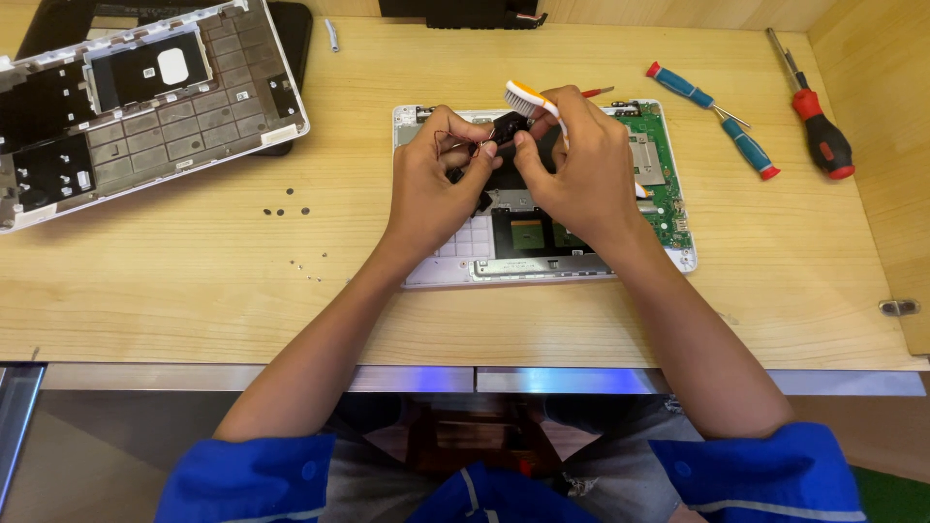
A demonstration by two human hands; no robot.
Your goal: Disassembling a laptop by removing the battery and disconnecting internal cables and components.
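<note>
The small black part (508, 129) sits pinched between both hands, just above the opened laptop base (659, 184) on the desk (291, 291). The left hand (436, 184) closes on its left side and thin wires. The right hand (581, 165) grips its right edge and also a toothbrush (528, 97), whose bristle head points up-left, away from the wrist.

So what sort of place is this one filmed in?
Probably an electronics repair bench. An opened laptop base with a green circuit board lies on a wooden worktop, a detached keyboard panel sits beside it, and screwdrivers and loose screws lie about.
</note>
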